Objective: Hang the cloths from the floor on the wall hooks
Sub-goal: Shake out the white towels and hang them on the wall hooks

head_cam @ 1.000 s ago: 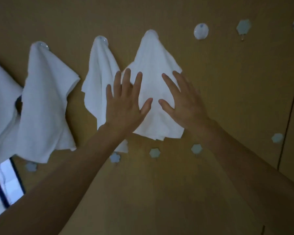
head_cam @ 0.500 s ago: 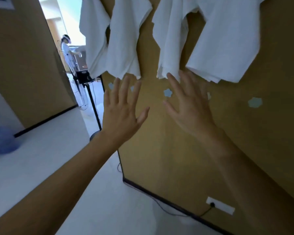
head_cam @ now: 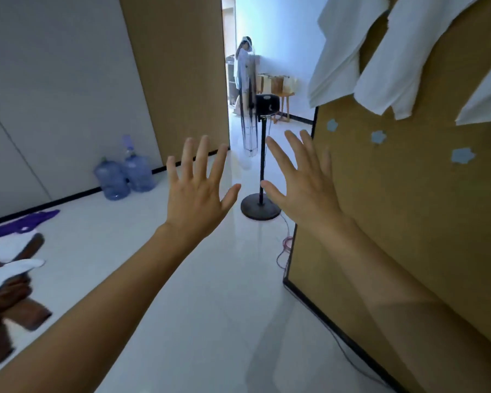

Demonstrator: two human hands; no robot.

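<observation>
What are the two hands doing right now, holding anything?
Left hand: open, fingers spread, holding nothing.
Right hand: open, fingers spread, holding nothing.

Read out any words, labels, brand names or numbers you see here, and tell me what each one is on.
No text in this view can be read.
Water bottles: any label is too blurred to read.
Black box on the stand: no marking can be made out.
Flower-shaped wall hooks: plain, no writing shows.
White cloths: plain, no print shows.
</observation>
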